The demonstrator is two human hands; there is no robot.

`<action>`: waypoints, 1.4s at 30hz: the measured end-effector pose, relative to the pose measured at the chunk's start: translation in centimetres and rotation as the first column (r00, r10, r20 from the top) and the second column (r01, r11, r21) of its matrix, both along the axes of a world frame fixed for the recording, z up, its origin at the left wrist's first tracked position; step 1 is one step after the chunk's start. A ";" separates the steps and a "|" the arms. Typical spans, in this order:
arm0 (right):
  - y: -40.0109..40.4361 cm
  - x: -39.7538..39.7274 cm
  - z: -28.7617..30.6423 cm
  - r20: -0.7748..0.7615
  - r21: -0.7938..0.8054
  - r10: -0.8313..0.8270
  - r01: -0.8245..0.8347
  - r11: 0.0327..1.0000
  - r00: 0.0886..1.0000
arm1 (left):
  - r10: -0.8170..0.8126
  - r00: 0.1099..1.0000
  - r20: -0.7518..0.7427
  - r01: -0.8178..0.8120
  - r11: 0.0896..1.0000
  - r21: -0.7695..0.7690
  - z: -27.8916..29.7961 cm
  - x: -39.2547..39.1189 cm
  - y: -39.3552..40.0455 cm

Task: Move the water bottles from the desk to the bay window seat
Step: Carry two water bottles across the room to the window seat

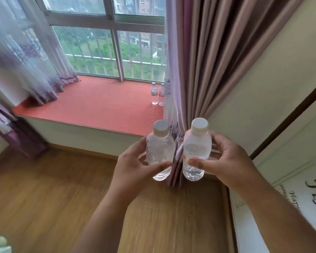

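My left hand (133, 167) grips one water bottle (159, 152) and my right hand (228, 161) grips a second bottle (196, 150), both upright, side by side above the wooden floor (44, 198). Ahead, two more bottles (157, 94) stand together on the red bay window seat (98, 105), just beside the curtain (199, 61)

Partly legible black script lettering on white panel (306, 203) at lower right edge, turned sideways: large strokes, then smaller "Hap…", cut off. Red-and-white label on right clear plastic water bottle (196, 152) blurred, unreadable.
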State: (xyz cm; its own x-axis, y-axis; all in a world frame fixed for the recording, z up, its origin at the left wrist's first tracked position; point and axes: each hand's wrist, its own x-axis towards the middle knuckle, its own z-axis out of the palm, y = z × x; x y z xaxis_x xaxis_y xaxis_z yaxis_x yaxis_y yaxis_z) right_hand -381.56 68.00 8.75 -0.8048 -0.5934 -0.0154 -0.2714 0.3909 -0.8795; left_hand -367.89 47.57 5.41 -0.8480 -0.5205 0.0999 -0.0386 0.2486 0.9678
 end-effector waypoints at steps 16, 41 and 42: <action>-22.7 -10.5 -1.4 0.045 -0.070 0.411 -0.407 0.911 0.911 | 0.347 0.932 0.103 -0.346 0.938 -0.022 1.0 -3.0 -15.0; -51.3 -23.0 -3.6 0.052 -0.035 0.515 -0.514 0.857 0.855 | 0.484 0.863 0.144 -0.497 0.865 0.074 -2.3 -14.2 -41.7; -52.2 -23.5 -3.5 0.049 -0.029 0.482 -0.481 0.876 0.875 | 0.457 0.878 0.143 -0.469 0.881 0.066 -2.2 -15.0 -43.8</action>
State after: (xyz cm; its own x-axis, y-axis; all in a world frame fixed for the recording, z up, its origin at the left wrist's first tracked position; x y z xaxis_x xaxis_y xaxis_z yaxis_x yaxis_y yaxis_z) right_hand -405.10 15.79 5.27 -0.4173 -0.9080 -0.0375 -0.3761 0.2102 -0.9024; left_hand -382.91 3.81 3.19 -0.5099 -0.8584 -0.0566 -0.2429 0.0806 0.9667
